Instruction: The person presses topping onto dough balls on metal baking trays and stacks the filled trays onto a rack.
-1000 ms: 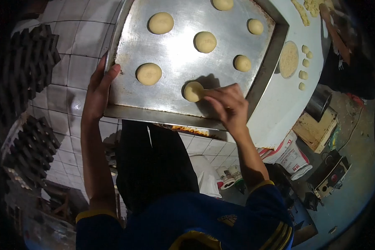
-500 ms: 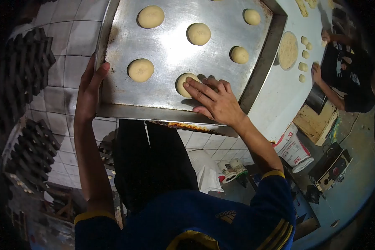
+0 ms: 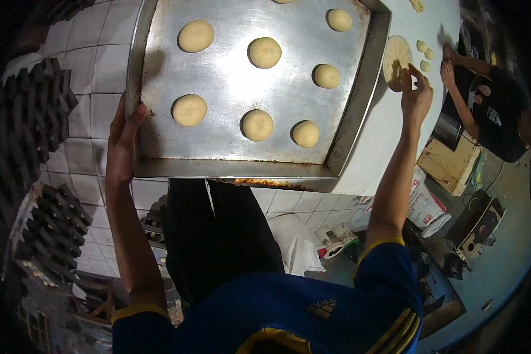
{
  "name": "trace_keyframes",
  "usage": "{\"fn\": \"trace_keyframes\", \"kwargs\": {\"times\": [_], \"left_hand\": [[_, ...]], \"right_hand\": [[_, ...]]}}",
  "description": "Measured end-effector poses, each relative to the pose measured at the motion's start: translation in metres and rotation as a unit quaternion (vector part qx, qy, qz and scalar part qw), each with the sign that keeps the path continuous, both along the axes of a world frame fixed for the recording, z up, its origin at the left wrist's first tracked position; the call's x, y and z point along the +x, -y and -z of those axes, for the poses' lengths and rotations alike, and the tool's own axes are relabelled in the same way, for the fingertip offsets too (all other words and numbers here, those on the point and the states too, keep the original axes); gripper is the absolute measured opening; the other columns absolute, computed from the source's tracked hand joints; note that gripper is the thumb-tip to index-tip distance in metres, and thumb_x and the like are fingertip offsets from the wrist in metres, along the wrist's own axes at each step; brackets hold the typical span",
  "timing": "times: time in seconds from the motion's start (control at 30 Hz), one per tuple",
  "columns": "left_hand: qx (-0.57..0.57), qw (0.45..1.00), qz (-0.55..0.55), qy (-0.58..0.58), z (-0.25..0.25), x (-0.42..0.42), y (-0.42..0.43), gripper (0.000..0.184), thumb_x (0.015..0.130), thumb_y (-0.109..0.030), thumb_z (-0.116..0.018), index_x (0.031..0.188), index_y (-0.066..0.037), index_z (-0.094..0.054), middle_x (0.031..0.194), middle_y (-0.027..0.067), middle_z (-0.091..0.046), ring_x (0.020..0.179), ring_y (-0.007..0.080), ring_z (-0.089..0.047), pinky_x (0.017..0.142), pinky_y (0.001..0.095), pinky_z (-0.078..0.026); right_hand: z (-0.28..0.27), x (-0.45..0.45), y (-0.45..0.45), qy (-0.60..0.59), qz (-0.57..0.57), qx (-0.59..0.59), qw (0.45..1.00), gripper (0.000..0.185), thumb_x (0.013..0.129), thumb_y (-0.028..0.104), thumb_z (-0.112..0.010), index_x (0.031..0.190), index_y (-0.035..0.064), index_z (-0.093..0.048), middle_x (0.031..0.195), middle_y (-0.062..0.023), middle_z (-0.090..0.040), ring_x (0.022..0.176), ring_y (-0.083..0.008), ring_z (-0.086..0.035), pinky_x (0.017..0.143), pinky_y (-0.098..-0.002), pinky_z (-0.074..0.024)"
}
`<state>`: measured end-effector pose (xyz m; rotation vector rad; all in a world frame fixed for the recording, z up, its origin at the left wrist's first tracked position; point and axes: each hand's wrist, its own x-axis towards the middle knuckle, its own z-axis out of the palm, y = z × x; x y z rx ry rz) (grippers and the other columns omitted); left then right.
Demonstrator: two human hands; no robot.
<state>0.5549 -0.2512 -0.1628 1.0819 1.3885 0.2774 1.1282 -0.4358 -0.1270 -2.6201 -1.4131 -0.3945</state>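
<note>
My left hand (image 3: 124, 141) grips the left wall of a large metal tray (image 3: 236, 169), its thumb over the rim. Several round dough balls rest apart on the tray, among them one near the front (image 3: 257, 125) and a smaller one at the front right (image 3: 305, 134). My right hand (image 3: 417, 94) is raised beyond the tray's right edge, over the near side of a round plate of crumbs (image 3: 397, 56). Its fingers are bent and apart, and nothing shows between them.
On the white table (image 3: 360, 159), small dough pieces (image 3: 423, 47) lie past the plate. A co-worker (image 3: 495, 109) has both hands at the table's far edge. A white and red sack (image 3: 426, 206) and a wooden box (image 3: 449, 165) stand on the floor at right.
My right hand has left the dough ball and moved right to the plate. A smaller dough ball now shows at the tray's front right. Several dough pieces on the table are gone from view.
</note>
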Motion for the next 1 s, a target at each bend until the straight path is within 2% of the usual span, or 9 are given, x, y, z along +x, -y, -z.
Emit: {"fn": "trace_keyframes", "kwargs": {"times": [0.13, 0.3, 0.4, 0.5, 0.63, 0.7, 0.8, 0.87, 1.0], "left_hand": [[-0.003, 0.999, -0.01, 0.039, 0.006, -0.004, 0.003, 0.087, 0.098, -0.049, -0.066, 0.162, 0.002, -0.037, 0.159, 0.0206, -0.048, 0.148, 0.0297, -0.044, 0.125, 0.0383, -0.027], [-0.02, 0.999, -0.039, -0.008, 0.016, -0.013, 0.004, 0.085, 0.1, -0.045, -0.067, 0.163, 0.003, -0.035, 0.16, 0.0183, -0.047, 0.146, 0.0273, -0.045, 0.123, 0.0367, -0.029], [-0.022, 0.998, -0.039, 0.045, 0.022, -0.014, 0.002, 0.082, 0.101, -0.042, -0.066, 0.163, 0.003, -0.036, 0.159, 0.0161, -0.047, 0.145, 0.0253, -0.045, 0.123, 0.0355, -0.029], [-0.009, 0.999, -0.042, 0.031, 0.02, -0.014, 0.003, 0.082, 0.101, -0.044, -0.067, 0.162, 0.002, -0.038, 0.159, 0.0149, -0.048, 0.145, 0.0241, -0.045, 0.122, 0.0345, -0.03], [-0.008, 0.999, -0.029, 0.044, 0.037, -0.027, 0.005, 0.063, 0.108, -0.042, -0.053, 0.157, -0.002, -0.049, 0.164, 0.0144, -0.04, 0.151, 0.0268, -0.039, 0.126, 0.0407, -0.027], [-0.003, 0.997, -0.065, 0.034, 0.059, -0.043, 0.003, 0.077, 0.102, -0.041, -0.067, 0.16, 0.002, -0.041, 0.157, 0.0134, -0.05, 0.142, 0.0243, -0.048, 0.12, 0.0349, -0.033], [-0.088, 0.986, -0.118, 0.074, 0.066, -0.051, 0.002, 0.074, 0.102, -0.04, -0.068, 0.159, 0.001, -0.043, 0.154, 0.0128, -0.052, 0.139, 0.0248, -0.05, 0.117, 0.0361, -0.036], [-0.073, 0.989, -0.097, 0.087, 0.052, -0.035, 0.003, 0.07, 0.104, -0.042, -0.063, 0.156, 0.001, -0.045, 0.151, 0.0123, -0.052, 0.137, 0.0257, -0.049, 0.117, 0.0384, -0.036], [-0.045, 0.994, -0.091, 0.048, 0.061, -0.047, 0.003, 0.071, 0.106, -0.046, -0.06, 0.156, 0.001, -0.043, 0.149, 0.0132, -0.052, 0.136, 0.0271, -0.049, 0.117, 0.0427, -0.035]], "right_hand": [[0.011, 0.012, -0.005, -0.012, -0.006, -0.094, 0.995, 0.031, 0.099, 0.035, -0.071, 0.113, 0.0098, -0.082, 0.103, -0.0144, -0.08, 0.086, -0.0307, -0.074, 0.08, -0.04, -0.056], [0.008, 0.019, 0.001, -0.003, -0.003, -0.095, 0.995, 0.027, 0.097, 0.032, -0.074, 0.112, 0.0116, -0.083, 0.105, -0.0133, -0.08, 0.085, -0.0275, -0.074, 0.081, -0.0364, -0.056], [0.006, 0.02, 0.009, -0.106, 0.099, 0.046, 0.988, 0.027, 0.098, 0.03, -0.074, 0.113, 0.008, -0.082, 0.099, -0.0131, -0.08, 0.088, -0.0253, -0.073, 0.086, -0.0363, -0.0546], [0.005, 0.016, 0.029, -0.32, 0.095, 0.26, 0.906, 0.04, 0.102, 0.034, -0.073, 0.116, -0.0035, -0.078, 0.108, -0.0079, -0.079, 0.1, -0.0176, -0.068, 0.094, -0.0325, -0.05], [-0.03, -0.057, 0.06, -0.426, 0.191, 0.285, 0.837, 0.035, 0.104, 0.03, -0.07, 0.119, -0.0005, -0.077, 0.11, -0.0069, -0.078, 0.104, -0.015, -0.066, 0.098, -0.0278, -0.0467], [-0.031, -0.112, 0.076, -0.459, 0.184, 0.24, 0.835, 0.032, 0.103, 0.027, -0.071, 0.116, -0.0007, -0.077, 0.109, -0.0059, -0.078, 0.103, -0.0129, -0.066, 0.095, -0.0274, -0.0473], [-0.017, -0.192, 0.086, -0.524, 0.161, 0.175, 0.818, 0.019, 0.099, 0.015, -0.076, 0.111, -0.0003, -0.079, 0.106, -0.0074, -0.078, 0.097, -0.0128, -0.066, 0.088, -0.0297, -0.0512], [-0.01, -0.228, 0.08, -0.423, 0.062, 0.116, 0.897, 0.017, 0.093, 0.007, -0.079, 0.109, 0.002, -0.08, 0.098, -0.0086, -0.078, 0.09, -0.0191, -0.067, 0.084, -0.0329, -0.0534], [0.015, -0.247, 0.075, -0.331, -0.008, 0.062, 0.942, 0.017, 0.087, 0.007, -0.082, 0.103, 0.0069, -0.08, 0.091, -0.0063, -0.074, 0.085, -0.0261, -0.063, 0.079, -0.0374, -0.0519]]}}
